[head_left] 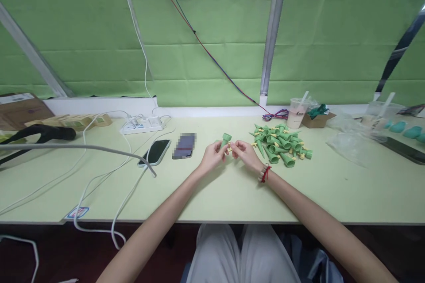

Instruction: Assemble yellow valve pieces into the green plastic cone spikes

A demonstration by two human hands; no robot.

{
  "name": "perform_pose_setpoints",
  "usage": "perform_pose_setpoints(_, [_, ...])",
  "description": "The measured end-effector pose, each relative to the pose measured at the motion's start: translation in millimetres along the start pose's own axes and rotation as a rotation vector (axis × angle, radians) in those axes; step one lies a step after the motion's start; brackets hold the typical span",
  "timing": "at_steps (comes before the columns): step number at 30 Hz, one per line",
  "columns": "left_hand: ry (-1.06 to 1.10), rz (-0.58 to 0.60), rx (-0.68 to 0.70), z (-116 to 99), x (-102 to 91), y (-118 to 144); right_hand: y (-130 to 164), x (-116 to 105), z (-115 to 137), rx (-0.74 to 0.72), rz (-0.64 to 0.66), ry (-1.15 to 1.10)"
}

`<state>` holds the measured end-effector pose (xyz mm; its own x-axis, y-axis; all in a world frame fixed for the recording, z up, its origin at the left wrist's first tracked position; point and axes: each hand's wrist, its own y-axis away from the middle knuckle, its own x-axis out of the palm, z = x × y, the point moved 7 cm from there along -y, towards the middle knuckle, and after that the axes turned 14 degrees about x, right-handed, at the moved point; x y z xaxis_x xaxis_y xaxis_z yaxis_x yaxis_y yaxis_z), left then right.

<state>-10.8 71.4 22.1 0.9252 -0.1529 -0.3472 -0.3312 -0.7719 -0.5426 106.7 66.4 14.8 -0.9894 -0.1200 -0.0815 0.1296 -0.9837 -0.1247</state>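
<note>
Between finger and thumb, my left hand (pixel 213 155) grips a green cone-shaped piece (pixel 226 139), its wide end turned up. My right hand (pixel 245 154) is closed close against it, pinching a small yellow part (pixel 229 147) at the side of the cone. The fingers hide most of that yellow part, and I cannot tell whether it is fixed to the cone. To the right of my right hand lies a heap of similar green cones (pixel 282 141), several with small yellow bits on them.
Left of my hands lie two phones, one dark-screened (pixel 158 152) and one blurred (pixel 184 146). White cables run from a power strip (pixel 142 124) across the left side. Behind the heap stand a drink cup (pixel 296 113) and a small cardboard box (pixel 318 119); a plastic bag (pixel 348 141) lies farther right.
</note>
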Motion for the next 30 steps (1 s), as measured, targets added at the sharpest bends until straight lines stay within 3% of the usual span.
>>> perform_pose_setpoints(4, [-0.026, -0.015, 0.057, -7.5, 6.9, 2.8, 2.9, -1.8, 0.4, -0.013, -0.122, 0.032])
perform_pose_setpoints(9, [0.215, 0.032, 0.008, -12.3, 28.6, 7.1, 14.0, -7.4, 9.3, -0.075, -0.341, 0.109])
perform_pose_setpoints(14, [0.31, -0.008, -0.02, -16.4, 33.0, 10.6, 26.1, -13.6, 21.5, -0.162, -0.542, 0.332])
perform_pose_setpoints(19, [0.336, -0.031, -0.036, -17.3, 32.6, 13.6, 28.4, -14.0, 29.5, -0.261, -0.628, 0.435])
perform_pose_setpoints(24, [0.383, 0.06, -0.182, -7.1, 33.0, 16.1, 20.2, -8.6, 32.8, -0.465, -0.616, 0.597])
perform_pose_setpoints(30, [0.414, 0.195, -0.224, -4.6, 31.1, 15.5, 25.4, -3.8, 36.5, -0.766, -0.642, 0.756])
